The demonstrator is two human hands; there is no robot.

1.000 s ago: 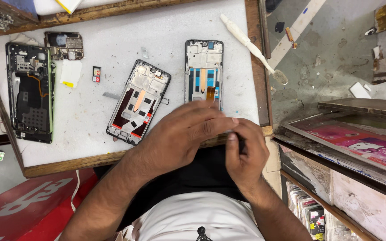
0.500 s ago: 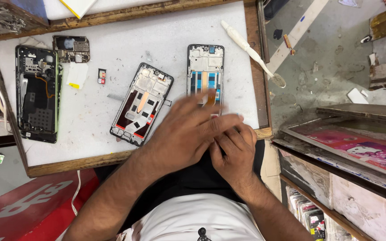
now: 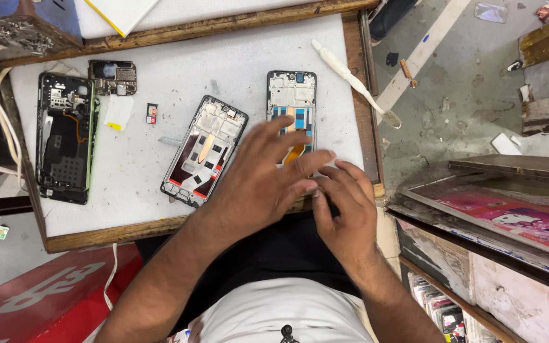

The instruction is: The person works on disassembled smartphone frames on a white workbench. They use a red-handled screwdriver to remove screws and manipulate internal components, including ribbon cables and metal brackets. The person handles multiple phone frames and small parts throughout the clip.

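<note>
- The left hand (image 3: 258,181) lies flat with its fingers spread and loose, gripping nothing, at the near right part of the white work board (image 3: 160,38); its fingertips cover the lower end of the opened phone frame with the blue and orange insides (image 3: 291,95).
- That frame lies upright on the board near the right edge, its top end pointing to the far edge.
- The right hand (image 3: 344,213) sits at the near right corner of the board, just beside the left hand and touching its fingertips; its fingers are bent and close around a small dark thing at the board's wooden rim, too hidden to tell what it is.
- Just left of the left hand lies a second opened phone frame (image 3: 204,151), tilted, near the middle of the board.
- By the left edge lies a dark phone body with a green rim (image 3: 65,136), and at its far end a small circuit board (image 3: 113,77).
- Between them and the tilted frame lie a pale sticker (image 3: 119,113) and a tiny red-and-white part (image 3: 152,113).
- A white brush (image 3: 354,81) lies slanted across the right edge.
</note>
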